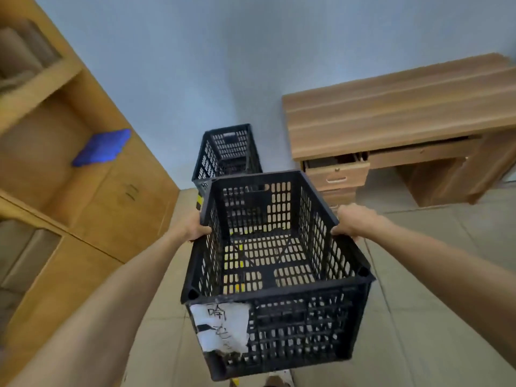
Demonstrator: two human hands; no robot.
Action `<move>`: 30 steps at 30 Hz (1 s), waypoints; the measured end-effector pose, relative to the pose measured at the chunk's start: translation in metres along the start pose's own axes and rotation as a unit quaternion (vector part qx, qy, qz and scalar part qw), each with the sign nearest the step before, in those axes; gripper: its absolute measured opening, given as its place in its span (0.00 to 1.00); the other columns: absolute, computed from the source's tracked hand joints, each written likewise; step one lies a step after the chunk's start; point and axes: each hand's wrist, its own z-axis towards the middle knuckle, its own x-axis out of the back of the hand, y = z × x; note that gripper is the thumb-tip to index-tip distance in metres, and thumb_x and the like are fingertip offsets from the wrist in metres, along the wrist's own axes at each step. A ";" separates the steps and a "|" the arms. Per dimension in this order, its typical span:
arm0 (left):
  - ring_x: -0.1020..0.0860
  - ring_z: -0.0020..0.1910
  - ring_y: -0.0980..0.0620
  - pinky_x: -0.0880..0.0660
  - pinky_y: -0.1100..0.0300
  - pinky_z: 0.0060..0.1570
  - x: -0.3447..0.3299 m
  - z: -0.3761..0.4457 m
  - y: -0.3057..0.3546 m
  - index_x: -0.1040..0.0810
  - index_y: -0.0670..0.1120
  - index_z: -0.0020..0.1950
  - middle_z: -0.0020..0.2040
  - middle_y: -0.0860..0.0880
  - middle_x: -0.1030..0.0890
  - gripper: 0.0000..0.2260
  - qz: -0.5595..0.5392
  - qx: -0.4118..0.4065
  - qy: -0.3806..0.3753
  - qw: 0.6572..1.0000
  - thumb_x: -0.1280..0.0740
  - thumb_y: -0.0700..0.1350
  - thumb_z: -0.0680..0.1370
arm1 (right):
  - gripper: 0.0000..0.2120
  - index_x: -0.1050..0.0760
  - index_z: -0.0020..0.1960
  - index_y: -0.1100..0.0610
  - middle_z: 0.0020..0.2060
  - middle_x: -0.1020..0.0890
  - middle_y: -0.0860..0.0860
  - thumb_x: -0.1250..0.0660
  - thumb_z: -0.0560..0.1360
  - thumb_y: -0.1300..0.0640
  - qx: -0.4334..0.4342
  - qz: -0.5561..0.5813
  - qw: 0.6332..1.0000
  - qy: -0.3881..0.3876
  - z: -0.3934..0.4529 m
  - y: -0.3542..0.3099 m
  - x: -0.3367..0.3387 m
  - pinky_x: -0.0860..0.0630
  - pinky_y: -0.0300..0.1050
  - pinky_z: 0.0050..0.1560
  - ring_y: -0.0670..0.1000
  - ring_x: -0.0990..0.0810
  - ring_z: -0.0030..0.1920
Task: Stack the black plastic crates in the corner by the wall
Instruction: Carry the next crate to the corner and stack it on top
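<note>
- While carried above the tiled floor [418,317], held between both hands: a black plastic crate [279,275], empty, open side up, tilted a little.
- Left hand [192,229] closed on the left long rim of this crate, thumb over the edge, fingers hidden on the outside wall.
- Right hand [353,222] closed on the right long rim, at about the same place along the crate, fingers curled over the edge.
- On the near end wall, a torn white label [220,325] with handwriting, too blurred to read.
- Further ahead, a second black crate [226,152], standing by the pale blue wall [223,65], partly hidden behind the far rim of the held one; cannot tell if one crate or several stacked.
- To the left, a wooden cabinet [97,205] with open shelves, and a blue flat object [102,148] lying on one shelf.
- To the right, against the same wall, a wooden counter [391,115] with a drawer [336,173] pulled partly open.
</note>
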 end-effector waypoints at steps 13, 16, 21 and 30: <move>0.19 0.48 0.42 0.25 0.52 0.43 0.103 0.092 -0.142 0.23 0.41 0.51 0.44 0.44 0.20 0.12 -0.060 0.100 0.050 0.992 0.30 0.48 0.74 | 0.19 0.23 0.57 0.58 0.47 0.21 0.54 0.30 0.72 0.46 0.088 -0.091 0.992 -0.024 0.121 -0.190 0.083 0.25 0.48 0.44 0.54 0.23 0.42; 0.19 0.47 0.40 0.24 0.52 0.44 0.140 0.126 -0.158 0.23 0.39 0.51 0.44 0.41 0.19 0.11 -0.080 0.085 0.077 0.990 0.32 0.45 0.73 | 0.16 0.24 0.51 0.57 0.43 0.22 0.52 0.30 0.72 0.46 0.096 -0.082 0.992 -0.006 0.154 -0.225 0.107 0.28 0.45 0.41 0.53 0.24 0.40; 0.21 0.50 0.42 0.23 0.48 0.54 0.189 0.180 -0.165 0.24 0.44 0.54 0.47 0.43 0.19 0.08 -0.075 0.053 0.171 0.981 0.36 0.43 0.76 | 0.16 0.31 0.36 0.56 0.32 0.26 0.49 0.32 0.73 0.47 0.094 -0.069 0.992 0.043 0.204 -0.260 0.135 0.29 0.43 0.35 0.50 0.26 0.32; 0.29 0.64 0.45 0.27 0.48 0.56 0.211 0.312 -0.132 0.37 0.46 0.75 0.61 0.44 0.24 0.22 -0.014 0.015 0.281 0.960 0.40 0.41 0.80 | 0.16 0.25 0.37 0.61 0.20 0.21 0.50 0.33 0.77 0.51 0.048 -0.036 0.995 -0.077 0.328 -0.276 0.164 0.27 0.39 0.27 0.42 0.21 0.21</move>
